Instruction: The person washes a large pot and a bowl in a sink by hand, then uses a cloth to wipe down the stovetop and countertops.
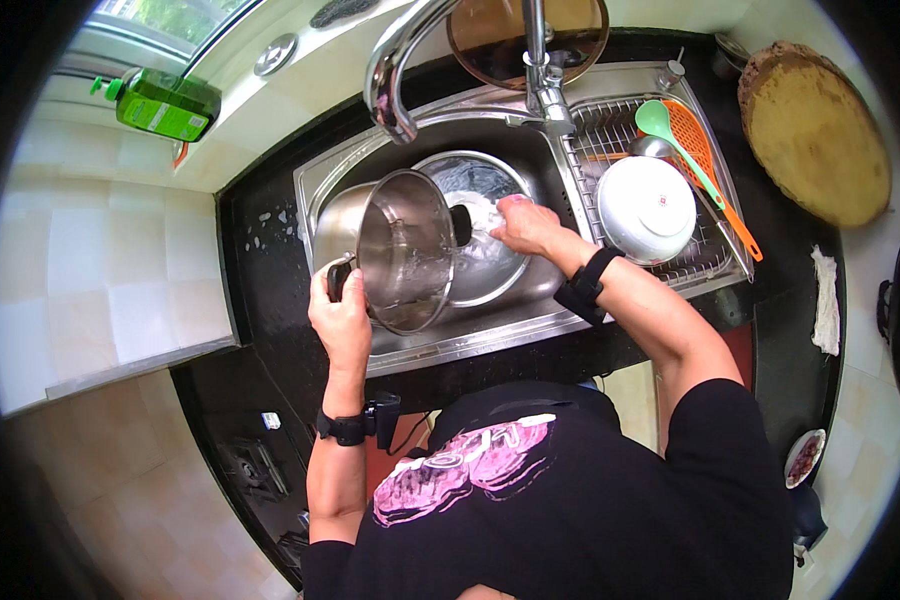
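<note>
A deep stainless steel pot (409, 255) lies tilted in the left part of the sink, its mouth turned to the right. My left hand (343, 307) grips its black side handle (338, 279); a second black handle (461, 225) shows past the far rim. Wet streaks run over the pot's inner wall. Beneath and to the right of it, a round metal basin (506, 281) holds some water. Over this basin, my right hand (529, 226) is closed on a whitish cloth (484, 212), partly hidden by the fingers.
A chrome faucet (394, 112) arches above the sink (450, 352). On the right, a wire drying rack (592, 124) bears an upturned white bowl (645, 206), a green spoon (679, 142) and an orange strainer (701, 142). A round wooden chopping board (817, 139) leans at the wall. A green soap bottle (166, 105) stands left.
</note>
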A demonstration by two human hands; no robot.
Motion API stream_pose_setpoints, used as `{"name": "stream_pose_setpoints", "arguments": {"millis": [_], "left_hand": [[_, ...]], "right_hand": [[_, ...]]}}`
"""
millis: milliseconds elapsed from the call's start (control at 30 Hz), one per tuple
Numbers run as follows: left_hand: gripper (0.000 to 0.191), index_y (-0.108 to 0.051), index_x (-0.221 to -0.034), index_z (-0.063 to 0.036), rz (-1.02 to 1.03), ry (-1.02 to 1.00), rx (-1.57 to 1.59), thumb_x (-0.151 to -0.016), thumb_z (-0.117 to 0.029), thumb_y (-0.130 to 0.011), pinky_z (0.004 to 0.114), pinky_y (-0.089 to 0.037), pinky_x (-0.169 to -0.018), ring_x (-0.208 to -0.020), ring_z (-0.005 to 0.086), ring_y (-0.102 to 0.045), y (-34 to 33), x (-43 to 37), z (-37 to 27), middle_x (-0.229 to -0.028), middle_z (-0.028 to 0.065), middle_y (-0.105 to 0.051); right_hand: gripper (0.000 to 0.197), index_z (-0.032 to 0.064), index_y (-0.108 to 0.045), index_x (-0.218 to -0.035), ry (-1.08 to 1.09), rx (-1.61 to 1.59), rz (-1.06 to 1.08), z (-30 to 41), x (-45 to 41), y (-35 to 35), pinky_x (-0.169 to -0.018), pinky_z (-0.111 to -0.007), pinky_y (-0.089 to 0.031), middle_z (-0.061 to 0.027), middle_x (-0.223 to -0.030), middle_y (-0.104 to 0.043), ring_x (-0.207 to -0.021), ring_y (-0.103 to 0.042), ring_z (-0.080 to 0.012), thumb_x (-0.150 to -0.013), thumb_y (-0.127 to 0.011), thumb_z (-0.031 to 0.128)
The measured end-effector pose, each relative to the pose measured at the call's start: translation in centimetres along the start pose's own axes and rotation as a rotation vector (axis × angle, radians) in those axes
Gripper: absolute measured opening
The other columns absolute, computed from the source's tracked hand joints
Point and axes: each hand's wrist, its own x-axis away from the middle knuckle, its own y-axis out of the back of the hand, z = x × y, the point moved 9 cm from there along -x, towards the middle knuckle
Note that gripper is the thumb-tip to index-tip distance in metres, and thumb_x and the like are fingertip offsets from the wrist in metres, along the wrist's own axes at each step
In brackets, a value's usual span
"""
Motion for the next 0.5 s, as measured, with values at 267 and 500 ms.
{"name": "stream_pose_setpoints", "arguments": {"millis": [267,500], "left_hand": [[0.030,-0.054,-0.105,0.0004,-0.009,-0.525,-0.428,-0.076,0.000,-0.061,0.034,-0.048,-0.069,-0.076,0.0268,-0.061,0.9,1.7,-6.4,-0.086,0.0156,-0.061],[0.034,-0.055,-0.104,0.0004,-0.054,-0.870,-0.662,-0.071,0.002,-0.064,0.034,-0.044,-0.060,-0.065,0.0277,-0.055,2.5,1.8,-11.6,-0.083,0.0130,-0.060]], "right_hand": [[0.036,0.0037,-0.059,-0.102,-0.011,-0.219,0.122,-1.3,0.8,-3.2,-0.086,-0.042,-0.043,-0.0207,-0.104,-0.059,-0.100,-0.055,-0.0353,-0.079,-0.053,0.030],[0.039,0.0048,-0.060,-0.104,0.018,-0.209,-0.012,-2.1,0.3,-1.1,-0.086,-0.040,-0.043,-0.0202,-0.101,-0.060,-0.098,-0.056,-0.0338,-0.077,-0.057,0.032]]}}
